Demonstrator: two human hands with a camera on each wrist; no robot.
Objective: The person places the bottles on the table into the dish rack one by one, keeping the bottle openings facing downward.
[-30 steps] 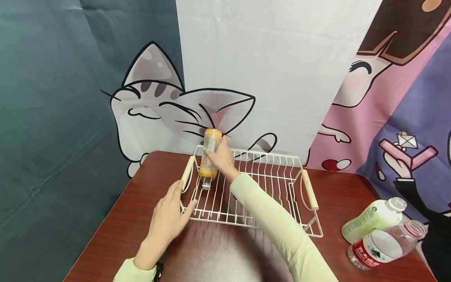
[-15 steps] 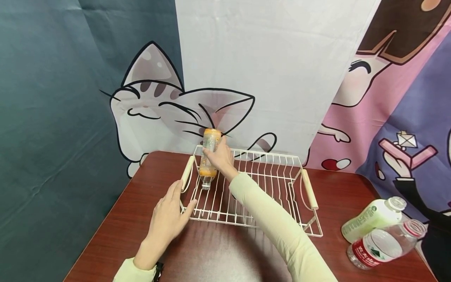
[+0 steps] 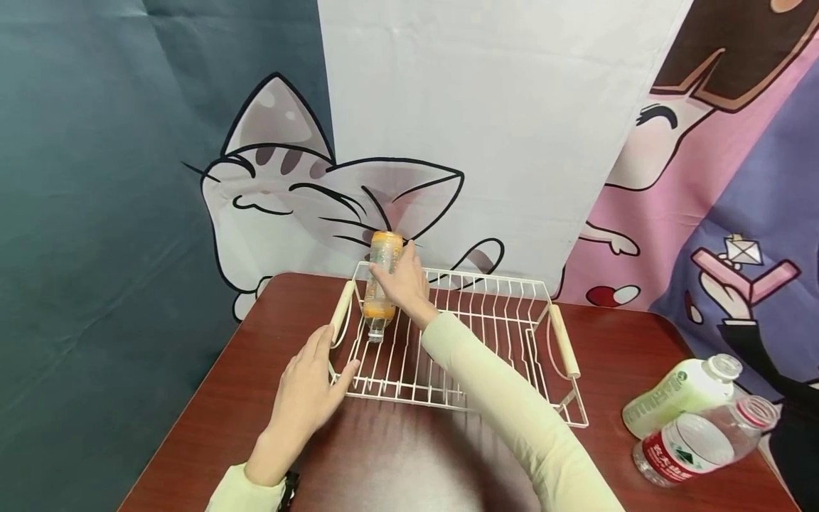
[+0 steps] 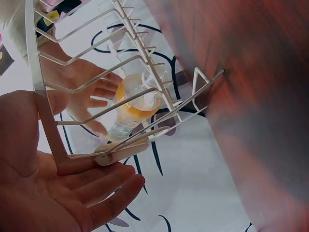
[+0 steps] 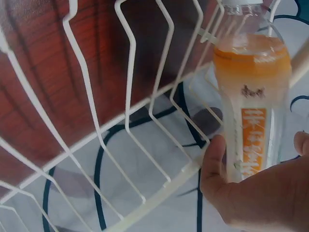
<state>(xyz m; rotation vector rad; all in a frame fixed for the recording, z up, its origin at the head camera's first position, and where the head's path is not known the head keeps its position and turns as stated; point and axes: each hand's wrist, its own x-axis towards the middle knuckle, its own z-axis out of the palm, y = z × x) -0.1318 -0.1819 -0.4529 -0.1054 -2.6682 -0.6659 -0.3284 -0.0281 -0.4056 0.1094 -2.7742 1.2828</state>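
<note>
In the head view, a clear plastic bottle with an orange-banded label (image 3: 381,281) leans neck-down at the left end of a white wire dish rack (image 3: 422,398). My right hand (image 3: 404,283) grips the bottle's middle from the right. Up close in the right wrist view, thumb and fingers sit around the lower label of the bottle (image 5: 253,135). My left hand (image 3: 308,387) rests against the rack's front left corner, by the wooden handle (image 3: 342,313). Its fingers stay mostly straight; in the left wrist view the rack's corner lies between thumb and palm of the left hand (image 4: 63,193).
On the right of the reddish-brown table (image 3: 237,427) are two more bottles: a pale green one (image 3: 675,398) and a clear one with a red label (image 3: 678,455), both uncapped. A second wooden handle (image 3: 564,341) forms the rack's right end. A printed cloth (image 3: 499,121) hangs behind.
</note>
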